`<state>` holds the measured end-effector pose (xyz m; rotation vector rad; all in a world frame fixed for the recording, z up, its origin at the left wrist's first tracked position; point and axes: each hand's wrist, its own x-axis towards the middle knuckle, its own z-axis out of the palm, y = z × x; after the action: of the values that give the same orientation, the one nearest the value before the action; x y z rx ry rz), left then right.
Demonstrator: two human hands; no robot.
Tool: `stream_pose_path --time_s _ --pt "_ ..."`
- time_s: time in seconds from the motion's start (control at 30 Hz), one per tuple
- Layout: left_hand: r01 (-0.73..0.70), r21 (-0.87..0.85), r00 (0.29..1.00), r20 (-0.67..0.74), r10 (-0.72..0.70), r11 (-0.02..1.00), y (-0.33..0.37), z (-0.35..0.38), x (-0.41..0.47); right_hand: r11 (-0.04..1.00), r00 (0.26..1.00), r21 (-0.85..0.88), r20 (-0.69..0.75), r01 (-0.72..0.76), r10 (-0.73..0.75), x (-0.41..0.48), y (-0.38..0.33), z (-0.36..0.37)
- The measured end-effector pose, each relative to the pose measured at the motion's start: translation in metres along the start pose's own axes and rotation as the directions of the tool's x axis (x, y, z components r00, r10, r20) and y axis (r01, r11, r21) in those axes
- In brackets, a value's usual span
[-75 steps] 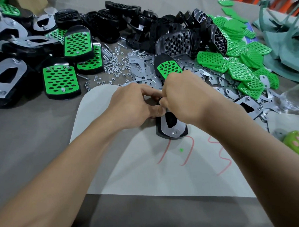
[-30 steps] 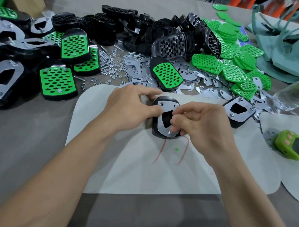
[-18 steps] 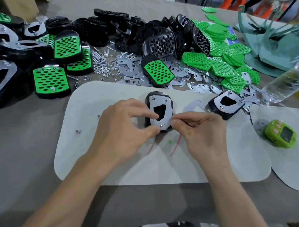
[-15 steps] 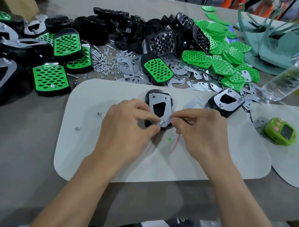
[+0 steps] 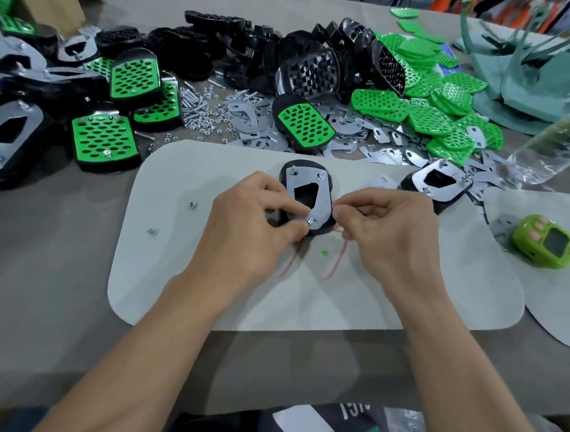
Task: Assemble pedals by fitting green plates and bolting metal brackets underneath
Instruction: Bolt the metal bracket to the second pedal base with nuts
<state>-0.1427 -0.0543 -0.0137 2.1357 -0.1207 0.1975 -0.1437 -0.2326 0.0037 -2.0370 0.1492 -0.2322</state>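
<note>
Steel bracket [image 5: 322,201] sits on the upturned pedal [image 5: 304,163] on the mat [image 5: 209,278]; left hand [image 5: 253,227] pinches its near nut [image 5: 310,221], right hand [image 5: 384,226] curled, contents unclear. Started crooked, that nut could cross-thread or drop.

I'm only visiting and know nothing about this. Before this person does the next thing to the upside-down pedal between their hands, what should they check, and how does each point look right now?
1. The metal bracket sits on the upturned pedal: ok, it lies flat on top.
2. The bolts come through the bracket: ok, three stand up, two far and one near.
3. Nuts tightened on them: cannot tell, too small.
4. Pedal steadied: ok, the left hand pinches its near end.
5. The right hand carries a nut: cannot tell, its fingers are pinched together beside the pedal.
6. The spare nuts are handy: ok, two lie loose on the white mat.
</note>
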Motion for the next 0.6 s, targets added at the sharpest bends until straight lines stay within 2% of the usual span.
stream_pose_path --time_s 0.33,0.5,0.6 --pt "-0.020 0.052 1.000 0.017 0.019 0.998 0.001 0.002 0.001 0.999 0.996 0.036 0.080 0.032 -0.035 0.000 -0.003 -0.006" --pt "-0.017 0.055 1.000 0.016 0.016 0.998 0.001 0.002 0.002 0.995 0.997 0.071 0.039 0.064 -0.067 -0.004 -0.004 0.000" --pt "-0.021 0.031 1.000 0.015 0.020 0.999 0.001 0.002 0.001 0.992 0.992 0.083 0.068 0.097 -0.103 -0.008 -0.005 0.004"
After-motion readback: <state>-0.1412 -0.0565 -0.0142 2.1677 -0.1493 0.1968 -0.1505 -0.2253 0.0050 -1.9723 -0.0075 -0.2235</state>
